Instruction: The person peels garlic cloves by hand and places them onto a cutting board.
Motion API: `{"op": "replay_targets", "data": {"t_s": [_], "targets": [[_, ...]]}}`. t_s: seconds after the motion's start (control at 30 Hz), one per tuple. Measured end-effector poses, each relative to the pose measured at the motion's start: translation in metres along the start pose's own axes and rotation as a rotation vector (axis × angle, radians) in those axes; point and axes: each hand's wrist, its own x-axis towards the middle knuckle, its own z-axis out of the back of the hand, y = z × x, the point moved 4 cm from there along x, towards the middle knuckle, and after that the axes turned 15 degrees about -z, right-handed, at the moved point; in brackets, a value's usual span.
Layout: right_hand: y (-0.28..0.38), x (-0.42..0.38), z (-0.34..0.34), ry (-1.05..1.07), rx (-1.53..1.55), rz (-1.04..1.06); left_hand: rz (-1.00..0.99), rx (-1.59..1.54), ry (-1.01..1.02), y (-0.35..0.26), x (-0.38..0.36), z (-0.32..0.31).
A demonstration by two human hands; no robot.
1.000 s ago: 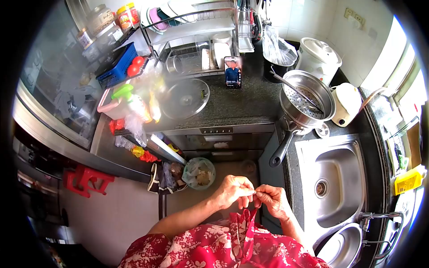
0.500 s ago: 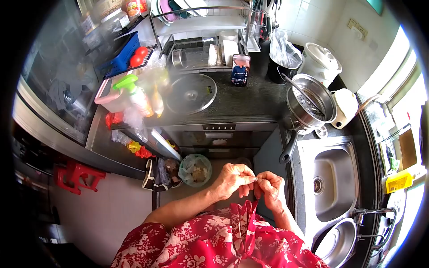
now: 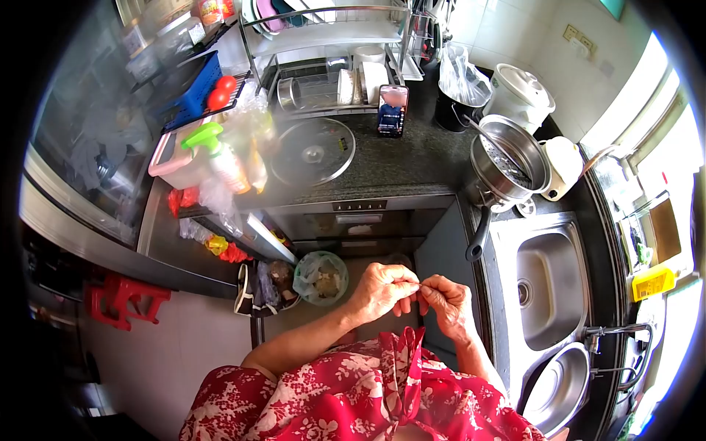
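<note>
My left hand (image 3: 382,290) and my right hand (image 3: 448,303) meet fingertip to fingertip in front of my chest, above the floor by the counter. Both pinch a small thin item (image 3: 419,283) between thumb and forefinger; it is too small to tell what it is. Right below the hands a fold of my red flowered garment (image 3: 408,353) stands up, its tip close under the right hand's fingers.
A steel sink (image 3: 548,287) lies to the right, a metal bowl (image 3: 555,382) beside it. On the dark counter stand a steamer pot (image 3: 511,162), a white rice cooker (image 3: 518,92), a phone (image 3: 392,109), a glass lid (image 3: 312,153) and a spray bottle (image 3: 220,158). A bag-lined bin (image 3: 321,277) and a red stool (image 3: 121,298) sit on the floor.
Both hands have stayed pinched together and risen slightly away from the cloth fold. The view has shifted a little.
</note>
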Motion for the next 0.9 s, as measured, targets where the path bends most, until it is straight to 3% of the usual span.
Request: {"op": "replay_targets", "data": {"t_s": [0.2,0.37,0.5,0.63,0.7,0.83,0.9], "targets": [[-0.005,-0.005,-0.005,-0.007,0.014,-0.049,0.032,0.038,0.028,-0.006,0.0,0.002],[0.001,-0.007,-0.008,-0.098,-0.241,0.182,0.294,-0.232,-0.005,0.003,0.0,0.01],[0.006,-0.01,-0.009,-0.072,-0.343,0.239,0.348,-0.342,-0.015,0.012,-0.003,0.011],[0.001,-0.011,-0.009,-0.102,-0.278,0.153,0.311,-0.31,-0.04,0.004,-0.006,0.005],[-0.006,-0.009,-0.009,-0.095,-0.118,-0.005,0.249,-0.291,-0.044,-0.001,-0.005,0.002],[-0.011,-0.008,-0.01,-0.079,-0.057,-0.031,0.165,-0.213,-0.043,0.001,-0.005,0.002],[-0.007,-0.009,-0.01,-0.016,-0.118,0.081,0.172,-0.15,-0.012,0.003,-0.005,0.005]]}}
